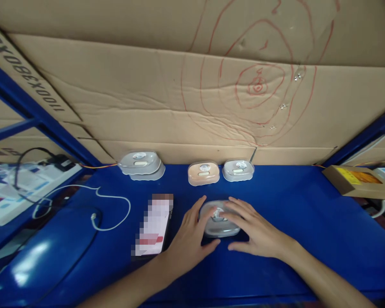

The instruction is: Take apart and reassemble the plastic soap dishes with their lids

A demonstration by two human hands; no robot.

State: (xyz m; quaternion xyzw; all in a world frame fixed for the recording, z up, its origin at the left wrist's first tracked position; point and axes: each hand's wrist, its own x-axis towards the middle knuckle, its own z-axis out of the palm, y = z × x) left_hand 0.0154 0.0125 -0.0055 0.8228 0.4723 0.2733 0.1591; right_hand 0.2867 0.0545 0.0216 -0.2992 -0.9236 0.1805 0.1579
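Note:
A grey, rounded plastic case (220, 226) lies on the blue table (291, 214) in front of me. My left hand (189, 239) rests against its left side, fingers curved round the edge. My right hand (255, 229) lies over its right side, fingers stretched across the top. Both hands touch the case together. At the back stand a stack of two grey cases (141, 164), a peach-coloured case (203, 173) and another grey case (238, 170).
A flat phone-like object (154, 224) lies left of my hands. A white cable (109, 205) loops across the left of the table. A cardboard box (356, 180) sits at the right. Cardboard sheets (192, 94) with red scribbles form the back wall.

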